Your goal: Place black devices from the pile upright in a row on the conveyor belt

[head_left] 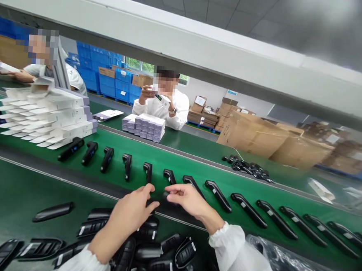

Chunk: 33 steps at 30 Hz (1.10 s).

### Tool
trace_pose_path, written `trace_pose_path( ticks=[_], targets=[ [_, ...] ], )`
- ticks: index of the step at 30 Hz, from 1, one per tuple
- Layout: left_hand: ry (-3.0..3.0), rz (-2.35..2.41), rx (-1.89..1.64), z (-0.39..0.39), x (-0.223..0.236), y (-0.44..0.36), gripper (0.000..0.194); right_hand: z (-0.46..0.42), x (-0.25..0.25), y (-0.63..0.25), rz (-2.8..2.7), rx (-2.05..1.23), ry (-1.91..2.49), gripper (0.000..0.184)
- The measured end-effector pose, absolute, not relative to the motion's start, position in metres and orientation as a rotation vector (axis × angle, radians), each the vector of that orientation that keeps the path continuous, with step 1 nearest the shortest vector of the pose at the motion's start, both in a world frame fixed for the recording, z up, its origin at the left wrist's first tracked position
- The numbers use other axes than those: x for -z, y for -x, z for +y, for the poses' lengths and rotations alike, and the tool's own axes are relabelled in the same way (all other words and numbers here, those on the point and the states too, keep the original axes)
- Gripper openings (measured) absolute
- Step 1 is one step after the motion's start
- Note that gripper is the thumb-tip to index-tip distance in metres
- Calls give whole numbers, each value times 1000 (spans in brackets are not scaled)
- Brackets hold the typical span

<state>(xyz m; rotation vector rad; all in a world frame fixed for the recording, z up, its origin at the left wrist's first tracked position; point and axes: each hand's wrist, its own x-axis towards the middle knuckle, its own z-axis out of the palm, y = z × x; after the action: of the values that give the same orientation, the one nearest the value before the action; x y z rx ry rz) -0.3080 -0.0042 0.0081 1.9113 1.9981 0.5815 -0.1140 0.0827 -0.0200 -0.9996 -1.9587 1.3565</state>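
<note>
In mid-frame, a black handheld device point(148, 173) lies on the green conveyor belt point(158, 164), its long axis nearly vertical, its bent head at the top pointing left. The left hand point(134, 208) has thumb and forefinger spread, just below that device. The right hand point(189, 199), lower right of it, has its thumb and fingers drawn close; whether they grip the small dark shape point(166, 195) at their tips, I cannot tell.

Along the conveyor belt point(181, 166), a row of handheld devices point(219, 197) is laid, with plastic housings point(186, 252) heaped before it on the near worktop point(3, 197) and cartons point(67, 117) stacked behind it at left.
</note>
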Motion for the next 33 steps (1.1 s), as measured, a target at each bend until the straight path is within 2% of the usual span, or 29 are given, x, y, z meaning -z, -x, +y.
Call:
trace_pose_path(
  ticks=[5, 8, 10, 12, 18, 20, 24, 26, 30, 33],
  targets=[
    [-2018, 2082, -45, -15, -21, 363, 37, 108, 56, 103, -1902, -871, 1328, 33],
    [-1999, 2042, 39, -15, -15, 374, 33, 108, 71, 100, -2017, -660, 1432, 45],
    [-2043, 2030, -3, -13, -11, 372, 31, 107, 76, 101, -2103, -507, 1528, 48],
    [-2066, 2016, -111, -10, -9, 366, 31, 107, 80, 103, -2157, -357, 1617, 44],
    [-1780, 1830, -788, 3, -10, 345, 15, 99, 75, 110, -2060, -36, 1637, 42],
    [-1637, 1686, -981, 6, -6, 339, 13, 91, 65, 116, -1969, -147, 1435, 42],
    [-1402, 1311, -1162, 10, 4, 330, 18, 72, 46, 135, -1921, -996, 816, 37],
    [-1405, 1268, -1173, 9, 7, 327, 17, 67, 43, 144, -1837, -1338, 673, 37],
    [-1551, 1380, -1116, 5, 6, 323, 10, 65, 44, 150, -1781, -1554, 654, 40],
    [-1642, 1426, -1071, 2, 7, 322, 15, 69, 46, 143, -1760, -1584, 662, 34]
  ],
)
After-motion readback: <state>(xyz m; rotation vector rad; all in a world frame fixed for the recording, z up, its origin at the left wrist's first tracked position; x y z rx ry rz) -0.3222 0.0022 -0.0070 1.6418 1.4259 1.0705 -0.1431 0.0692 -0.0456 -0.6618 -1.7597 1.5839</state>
